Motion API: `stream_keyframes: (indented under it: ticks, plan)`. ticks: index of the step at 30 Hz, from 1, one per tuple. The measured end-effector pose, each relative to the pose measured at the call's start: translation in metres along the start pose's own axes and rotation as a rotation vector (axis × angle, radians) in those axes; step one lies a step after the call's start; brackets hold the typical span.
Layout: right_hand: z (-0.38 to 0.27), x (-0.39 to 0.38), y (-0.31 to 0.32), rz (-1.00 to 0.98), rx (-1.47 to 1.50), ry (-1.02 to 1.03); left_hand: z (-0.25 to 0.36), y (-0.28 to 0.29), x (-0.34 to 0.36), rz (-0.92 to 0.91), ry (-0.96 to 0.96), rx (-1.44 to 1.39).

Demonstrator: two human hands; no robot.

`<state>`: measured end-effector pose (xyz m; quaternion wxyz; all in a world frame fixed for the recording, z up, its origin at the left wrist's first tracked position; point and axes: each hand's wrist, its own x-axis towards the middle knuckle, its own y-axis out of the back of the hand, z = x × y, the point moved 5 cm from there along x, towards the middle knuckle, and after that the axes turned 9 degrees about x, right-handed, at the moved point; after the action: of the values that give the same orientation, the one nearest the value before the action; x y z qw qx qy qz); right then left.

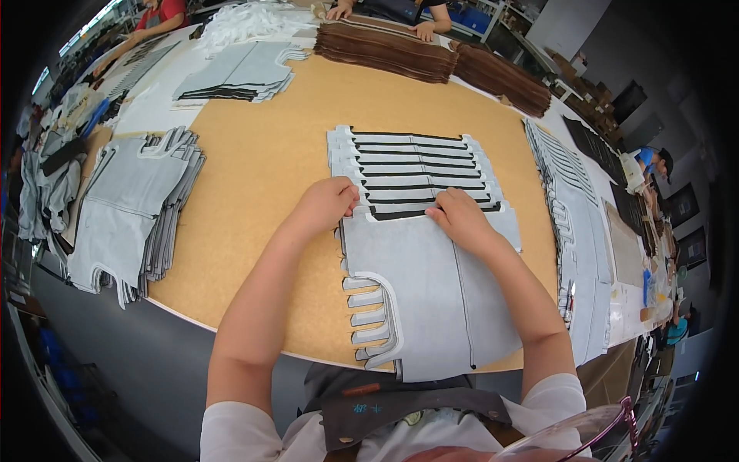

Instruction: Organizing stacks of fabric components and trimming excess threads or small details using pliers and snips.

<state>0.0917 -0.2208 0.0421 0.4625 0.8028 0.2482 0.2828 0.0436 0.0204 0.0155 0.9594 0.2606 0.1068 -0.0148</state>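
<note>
Clock: 12 o'clock points away from the person, and the middle of the view is the centre.
Grey panels: an overlapping row of grey panels [412, 269] runs from 12 o'clock to 6 o'clock on the tan table [254, 177], the nearest panel lying almost flat and showing its full length.
Reason of the steps: each panel lies a little lower than the one behind, probably so that every dark upper edge can be seen and reached separately.
Left hand: the left hand [327, 206], toward 10 o'clock, is at the left upper corner of the nearest panel. Its fingers are curled almost closed; I cannot tell if cloth is between them.
Right hand: the right hand [465, 223], at 3 o'clock, touches the dark upper edge. Thumb and forefinger are bent with a small gap; whether they pinch, I cannot tell.
Reason of the hands: placed on the same edge, they seem to keep it straight.
Side stacks: a grey stack [123, 204] sits at 9 o'clock, and a stepped grey row [581, 223] at 3 o'clock, perhaps aside to leave working space.
Far side: brown bundles [381, 50] lie at 12 o'clock.
</note>
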Motion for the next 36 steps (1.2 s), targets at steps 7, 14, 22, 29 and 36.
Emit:
stream_keyframes:
  ticks: [7, 14, 22, 29, 36]
  plan:
    - [0.007, 0.004, -0.003, 0.022, -0.008, -0.006, -0.008, 0.007, 0.005, -0.020, -0.044, 0.119]
    - [0.001, 0.012, -0.016, -0.115, 0.029, -0.148, -0.022, 0.016, 0.015, 0.123, -0.098, 0.002]
    - [0.019, 0.037, -0.019, 0.160, -0.176, 0.062, -0.023, 0.013, 0.020, 0.110, -0.091, 0.009]
    - [0.026, 0.039, -0.014, -0.051, 0.076, -0.182, -0.020, 0.013, 0.018, 0.142, -0.050, 0.008]
    - [0.031, 0.070, -0.013, 0.027, 0.002, -0.127, -0.026, 0.016, 0.023, 0.200, -0.026, 0.032]
